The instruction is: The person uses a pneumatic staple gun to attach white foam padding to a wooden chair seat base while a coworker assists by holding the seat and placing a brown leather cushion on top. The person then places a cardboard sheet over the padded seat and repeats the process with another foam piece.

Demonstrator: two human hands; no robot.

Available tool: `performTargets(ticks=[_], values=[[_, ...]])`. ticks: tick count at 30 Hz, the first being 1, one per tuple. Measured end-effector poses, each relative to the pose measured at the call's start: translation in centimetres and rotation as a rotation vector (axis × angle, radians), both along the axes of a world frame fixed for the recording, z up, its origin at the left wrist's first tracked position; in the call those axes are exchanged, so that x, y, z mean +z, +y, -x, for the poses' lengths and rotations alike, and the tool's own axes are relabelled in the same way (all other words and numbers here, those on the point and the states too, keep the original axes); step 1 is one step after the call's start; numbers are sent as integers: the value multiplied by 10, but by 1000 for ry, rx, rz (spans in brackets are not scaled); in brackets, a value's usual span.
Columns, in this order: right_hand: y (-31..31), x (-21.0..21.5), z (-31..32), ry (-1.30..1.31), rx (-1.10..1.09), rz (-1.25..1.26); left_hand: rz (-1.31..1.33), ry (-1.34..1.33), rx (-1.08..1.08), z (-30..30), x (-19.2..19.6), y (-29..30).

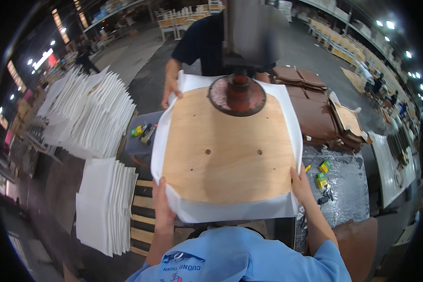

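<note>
A squarish plywood board (232,176) with several small holes lies over a white padding sheet (239,211), whose edges stick up around it. My left hand (163,207) grips the near left corner, thumb up along the padding. At the near right edge my right hand (301,185) is closed on the board and padding. A round dark red press plate (216,99) on a thick shaft hangs over the far part of the board; whether it touches cannot be told. A co-worker's hand (170,89) holds the far left corner.
Stacked white sheets (91,113) stand at the left, with another pile (98,207) nearer on a slatted pallet (142,216). Brown upholstered seats (310,113) are piled at the right. Small yellow-green boxes (321,181) and tools lie on the silvery tabletop (348,183).
</note>
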State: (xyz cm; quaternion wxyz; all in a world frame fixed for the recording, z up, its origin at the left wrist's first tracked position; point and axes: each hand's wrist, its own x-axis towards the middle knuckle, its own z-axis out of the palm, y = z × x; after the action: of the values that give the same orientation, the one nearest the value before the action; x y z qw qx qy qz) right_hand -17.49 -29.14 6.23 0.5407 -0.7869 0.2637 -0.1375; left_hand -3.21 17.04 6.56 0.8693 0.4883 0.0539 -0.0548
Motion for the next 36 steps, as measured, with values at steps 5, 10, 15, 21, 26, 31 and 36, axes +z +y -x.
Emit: performTargets(ticks=[5,10,15,21,26,31,36], values=[[22,13,-8,130,-50,342,-308,-56,134,-1,2,-17],[27,4,-15,187,-68,372,-370,-31,153,-13,-8,-24],[29,-7,-12,236,-61,369,-424,-56,141,-13,-25,-24],[26,-18,-7,335,-67,337,-458,5,120,-14,-42,-28],[27,-33,-8,318,-68,330,-498,-26,112,-16,-65,-30],[24,-41,-10,323,-78,334,-578,-114,92,-15,-89,-28],[20,-40,-11,366,-67,306,-553,-59,55,-11,-97,-31]])
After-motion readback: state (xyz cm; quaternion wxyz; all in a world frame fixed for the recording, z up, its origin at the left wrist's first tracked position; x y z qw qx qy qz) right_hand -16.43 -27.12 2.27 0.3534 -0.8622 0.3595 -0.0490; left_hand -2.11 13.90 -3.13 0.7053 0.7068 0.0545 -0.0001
